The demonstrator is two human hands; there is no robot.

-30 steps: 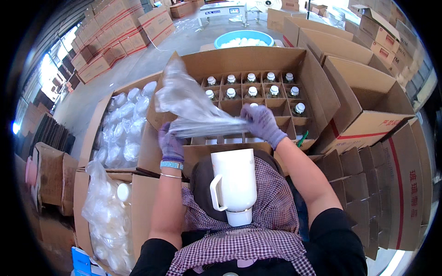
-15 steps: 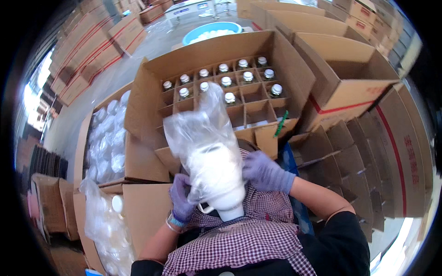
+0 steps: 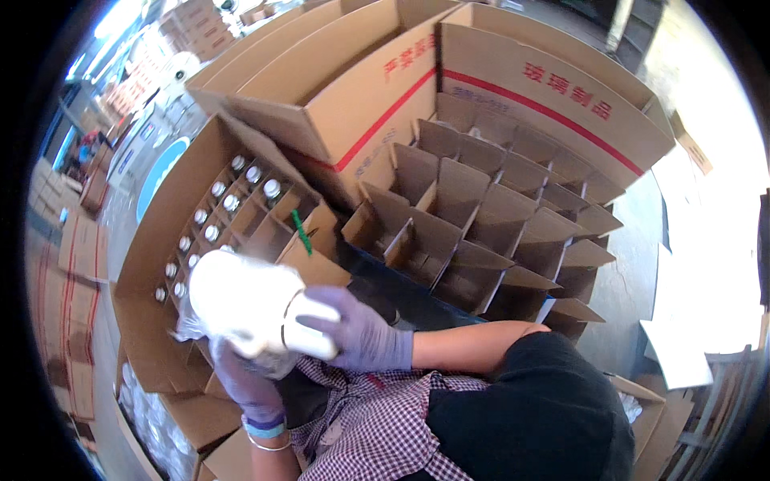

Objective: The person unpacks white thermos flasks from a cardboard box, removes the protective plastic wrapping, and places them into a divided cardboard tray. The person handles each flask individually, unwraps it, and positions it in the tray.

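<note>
A white jug-like vessel [image 3: 241,301] with a clear plastic bag about its wide end lies tilted across my lap, in front of the bottle carton. My right hand [image 3: 357,330], in a light purple glove, is closed around its narrow white end, where a dark line runs round it. Below the vessel, my left hand [image 3: 245,389], gloved alike, supports it from underneath; its fingers are partly hidden and blurred. The divided carton [image 3: 136,329] beyond holds several clear bottles with white caps [image 3: 272,189], each in its own compartment. A green strip [image 3: 301,232] hangs on its near flap.
At the right stands a grid of cardboard dividers [image 3: 473,208]. Large open cartons [image 3: 545,96] rise behind it. A carton of plastic-wrapped items [image 3: 152,421] sits at the lower left, and a blue tub [image 3: 156,172] at the far left.
My view has swung to the right. The vessel has turned from upright to tilted, its wide end now pointing left. My right hand has moved from its side onto its narrow end.
</note>
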